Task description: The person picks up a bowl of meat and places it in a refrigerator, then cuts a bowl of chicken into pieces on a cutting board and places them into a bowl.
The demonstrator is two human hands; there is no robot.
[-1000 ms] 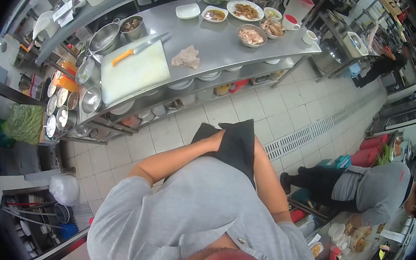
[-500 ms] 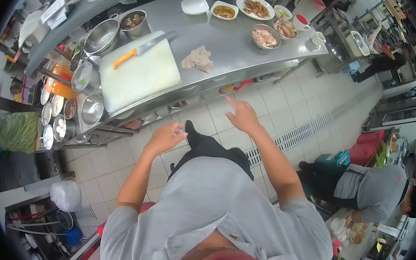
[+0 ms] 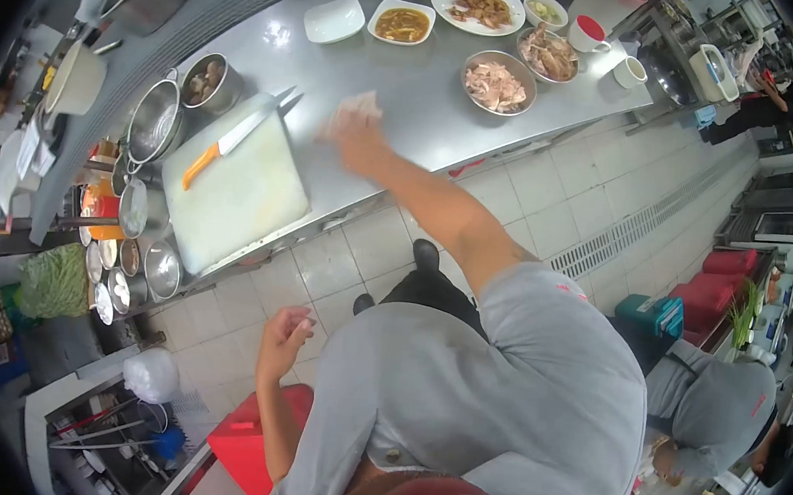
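Observation:
My right hand [image 3: 354, 140] reaches over the steel table, somewhat smeared by motion. It grips a crumpled beige cloth [image 3: 362, 108], part of which shows beyond the fingers. To its left lies a white cutting board [image 3: 240, 201], on which a knife [image 3: 226, 146] with an orange handle rests, blade toward the far edge. My left hand [image 3: 285, 337] hangs low over the floor, away from the table. Its fingers are loosely curled with a gap to the thumb, and nothing shows in them.
Pots [image 3: 211, 82] and bowls stand left of the board. Along the far side are a white dish [image 3: 334, 20], plates of food and a bowl of pale meat pieces [image 3: 498, 83]. A red bin [image 3: 257, 438] is beside me. A co-worker [image 3: 713, 407] bends at the right.
My right hand has moved from above the floor to the cloth and taken hold of it. My left hand has dropped lower, and the view has shifted.

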